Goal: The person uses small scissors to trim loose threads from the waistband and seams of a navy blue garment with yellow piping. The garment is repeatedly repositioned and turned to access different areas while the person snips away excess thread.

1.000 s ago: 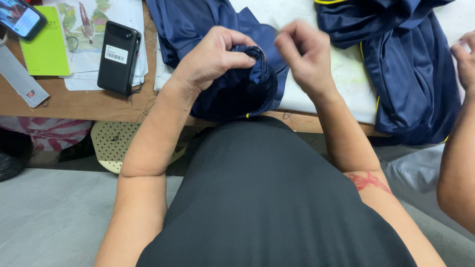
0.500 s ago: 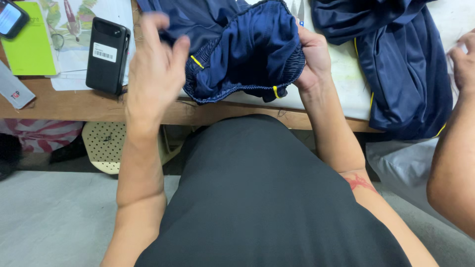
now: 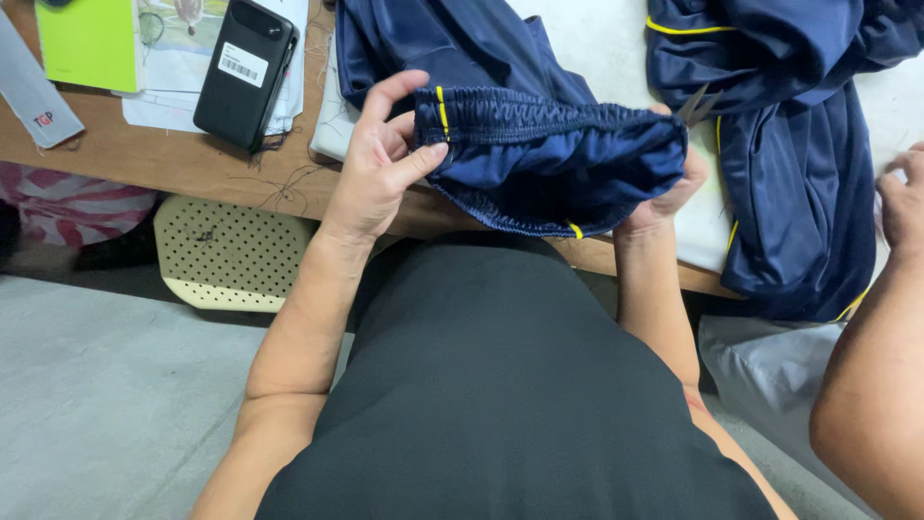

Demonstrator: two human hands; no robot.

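Observation:
Both my hands hold a pair of navy blue shorts (image 3: 549, 159) with yellow piping, stretched by its elastic waistband above the table's front edge. My left hand (image 3: 385, 154) pinches the left end of the waistband between thumb and fingers. At the right end my right hand (image 3: 669, 197) grips the band, mostly hidden behind the cloth. Something metallic that looks like small scissors (image 3: 695, 104) pokes up by that hand. More of the navy cloth (image 3: 433, 43) lies on the table behind.
A second navy garment (image 3: 780, 144) lies heaped at the right on a white sheet (image 3: 606, 48). On the wooden table (image 3: 183, 164) at left are a black phone (image 3: 245, 72), a green notebook (image 3: 87, 43) and papers. Another person's arm (image 3: 876, 366) reaches in at far right. A perforated cream stool (image 3: 226, 255) stands underneath.
The bunched shorts have been opened out. My left hand, free and spread half a second ago, has taken the waistband's left end, and the band is now stretched between both hands.

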